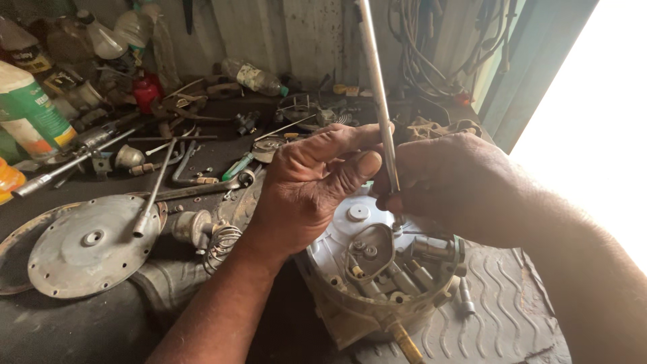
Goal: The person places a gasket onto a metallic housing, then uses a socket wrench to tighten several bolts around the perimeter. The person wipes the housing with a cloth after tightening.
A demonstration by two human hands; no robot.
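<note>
Both hands are working together over a round metal housing (pixel 377 269) that is sitting on a ribbed rubber mat (pixel 499 303). The housing is open at the top, and small brass and steel parts are showing inside it.

The left hand (pixel 306 185) is curling around a long, thin metal rod (pixel 377 87). Its thumb and fingers are pinching the rod from the left side. The right hand (pixel 451 185) is closing around the same rod from the right side, a little lower down. Both hands are touching the rod, and they are almost touching each other.

The rod is standing nearly straight up. Its top is reaching past the upper edge of the picture, leaning a little to the left. Its bottom end is pointing down into the housing, right under the hands. The very tip is hiding behind the right hand's fingers, so it is hard to tell which part it is touching.

To the left, a flat round metal cover (pixel 91 246) with holes around its rim is lying on the dark bench (pixel 222 152). A coil spring (pixel 222 246) is lying near the left wrist. Tools, bottles and wires are lying about further back.
</note>
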